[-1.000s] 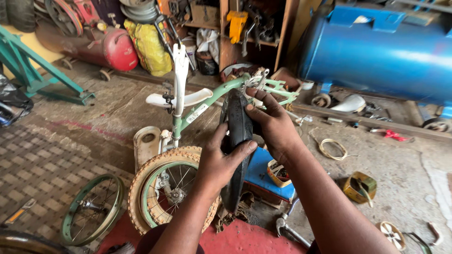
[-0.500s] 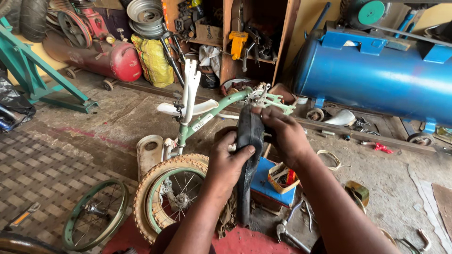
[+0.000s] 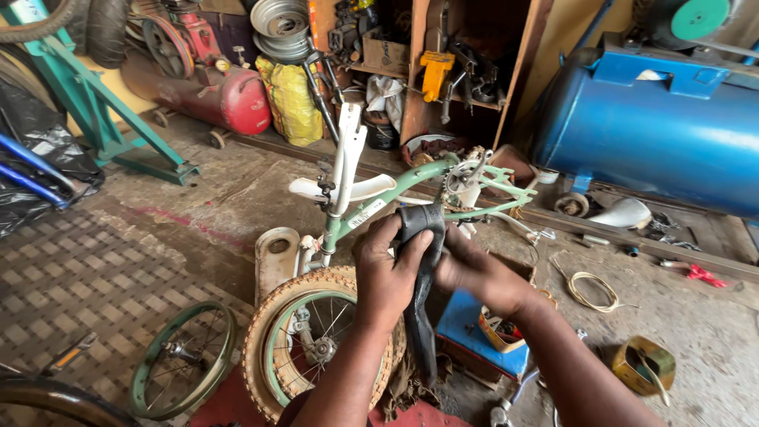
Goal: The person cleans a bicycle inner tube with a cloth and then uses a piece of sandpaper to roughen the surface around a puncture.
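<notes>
While my left hand (image 3: 387,273) and right hand (image 3: 474,273) both clamp the black inner tube (image 3: 423,269), it hangs loose, the tan-tyred wheel (image 3: 316,344) not yet fitted.

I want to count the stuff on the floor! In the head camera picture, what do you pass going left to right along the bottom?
Bare green wheel rim → wheel with tan tyre → left hand → black inner tube → right hand → coil of pale cord → small yellow tin.
</notes>
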